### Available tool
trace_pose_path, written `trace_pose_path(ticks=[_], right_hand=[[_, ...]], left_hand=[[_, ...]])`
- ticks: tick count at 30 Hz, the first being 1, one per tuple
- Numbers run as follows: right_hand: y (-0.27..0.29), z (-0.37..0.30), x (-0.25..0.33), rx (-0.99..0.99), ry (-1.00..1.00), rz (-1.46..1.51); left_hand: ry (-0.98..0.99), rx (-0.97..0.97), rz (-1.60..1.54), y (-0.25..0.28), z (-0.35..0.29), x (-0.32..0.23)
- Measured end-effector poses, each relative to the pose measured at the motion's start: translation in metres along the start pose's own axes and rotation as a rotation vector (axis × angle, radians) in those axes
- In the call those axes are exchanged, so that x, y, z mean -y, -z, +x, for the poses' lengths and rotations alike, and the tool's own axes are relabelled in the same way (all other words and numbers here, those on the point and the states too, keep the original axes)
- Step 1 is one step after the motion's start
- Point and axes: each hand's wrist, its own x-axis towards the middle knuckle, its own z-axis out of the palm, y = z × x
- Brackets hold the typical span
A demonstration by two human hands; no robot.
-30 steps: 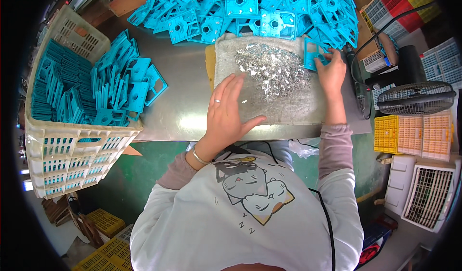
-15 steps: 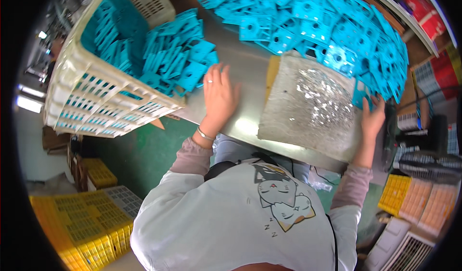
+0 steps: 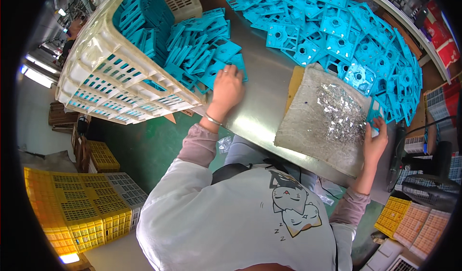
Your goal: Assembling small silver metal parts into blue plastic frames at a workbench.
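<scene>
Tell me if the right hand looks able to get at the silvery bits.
Probably yes: the right hand sits beside the silvery bits on the gray cloth, with nothing visible blocking, though it appears to hold a blue plastic piece.

Left hand (image 3: 228, 88) touches loose turquoise plates (image 3: 192, 50) at a white crate (image 3: 89, 52); right hand (image 3: 375, 138) holds a single plate (image 3: 376, 108) beside a gray cloth (image 3: 308, 122) scattered with small shiny pieces (image 3: 339, 112).

Bright light glares off the metal table (image 3: 246, 121), while fisheye distortion curves outer edges.
</scene>
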Motion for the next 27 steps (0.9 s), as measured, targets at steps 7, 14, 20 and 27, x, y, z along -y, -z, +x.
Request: trace_pose_path(ticks=[7, 14, 20, 27], right_hand=[[0.013, -0.011, 0.003, 0.003, -0.02, -0.006], [0.013, -0.011, 0.018, -0.063, -0.046, -0.003], [0.021, -0.02, 0.019, -0.019, -0.023, -0.026], [0.009, -0.031, 0.029, 0.097, 0.026, 0.127]], left_hand=[[-0.013, -0.175, -0.124, -0.007, 0.025, -0.016], [0.092, -0.526, -0.812, 0.037, 0.056, -0.046], [0.084, -0.389, -1.154, 0.038, 0.041, -0.088], [0.069, -0.071, -1.041, 0.027, 0.023, -0.132]])
